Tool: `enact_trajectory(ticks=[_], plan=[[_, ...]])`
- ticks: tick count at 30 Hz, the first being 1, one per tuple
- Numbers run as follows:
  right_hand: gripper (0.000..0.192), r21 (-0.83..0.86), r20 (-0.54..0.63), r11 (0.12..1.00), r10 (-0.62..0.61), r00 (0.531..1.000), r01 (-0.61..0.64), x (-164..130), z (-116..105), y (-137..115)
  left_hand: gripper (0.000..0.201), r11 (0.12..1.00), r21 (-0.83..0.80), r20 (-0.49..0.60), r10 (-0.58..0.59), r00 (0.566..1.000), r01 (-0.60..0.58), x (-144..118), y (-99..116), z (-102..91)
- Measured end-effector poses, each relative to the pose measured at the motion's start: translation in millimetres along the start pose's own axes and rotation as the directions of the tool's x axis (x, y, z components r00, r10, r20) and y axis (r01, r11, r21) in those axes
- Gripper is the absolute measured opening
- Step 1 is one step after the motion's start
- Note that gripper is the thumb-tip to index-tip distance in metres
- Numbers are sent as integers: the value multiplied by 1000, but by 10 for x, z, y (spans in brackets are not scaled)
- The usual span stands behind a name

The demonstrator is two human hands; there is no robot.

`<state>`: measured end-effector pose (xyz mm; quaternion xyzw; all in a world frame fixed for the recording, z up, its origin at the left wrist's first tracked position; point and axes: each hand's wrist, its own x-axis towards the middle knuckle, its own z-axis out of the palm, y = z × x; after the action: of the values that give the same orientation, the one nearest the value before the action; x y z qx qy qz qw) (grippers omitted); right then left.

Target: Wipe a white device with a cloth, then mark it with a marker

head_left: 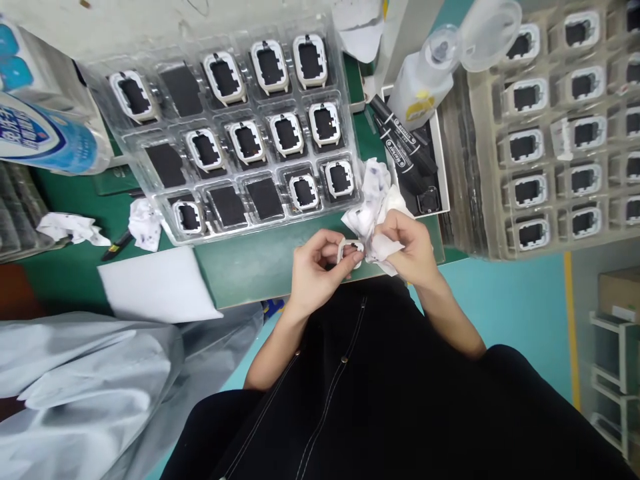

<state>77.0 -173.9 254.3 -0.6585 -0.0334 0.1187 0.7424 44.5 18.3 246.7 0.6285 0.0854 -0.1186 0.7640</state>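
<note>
Nearest, over a dark-trousered lap: left hand [315, 270] pinched shut around a small white frame [350, 252], fingers curled tight on its edges; right hand [407, 248] closed on a crumpled, ink-spotted tissue [375, 220] and pressing it against that frame, just off the table's near edge. To the left, a pale grey garment [90, 387] in folds and a white foam sheet [155, 283] on the green mat [250, 263]. Further out, two more balled-up tissues [145, 223] beside a black pen [117, 245]. Beyond, a clear blister tray [235, 127] with eleven pockets filled by white frames and six showing only the dark liner, so judged roughly two-thirds loaded, with the frame in hand and those empty pockets left. Right of the tray, black markers [405, 150] in a shallow white box and a bottle [425, 83] with its flip cap open. Farthest right, a stack of trays [565, 127] full of similar frames; farthest left, a blue-and-white wrapped roll [45, 140].
</note>
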Motion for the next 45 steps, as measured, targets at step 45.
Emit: enact_trajectory(ticks=[45], plan=[[53, -385, -91, 911, -196, 976, 147, -10, 243, -72, 30, 978, 121, -122, 187, 975, -172, -46, -132, 28]])
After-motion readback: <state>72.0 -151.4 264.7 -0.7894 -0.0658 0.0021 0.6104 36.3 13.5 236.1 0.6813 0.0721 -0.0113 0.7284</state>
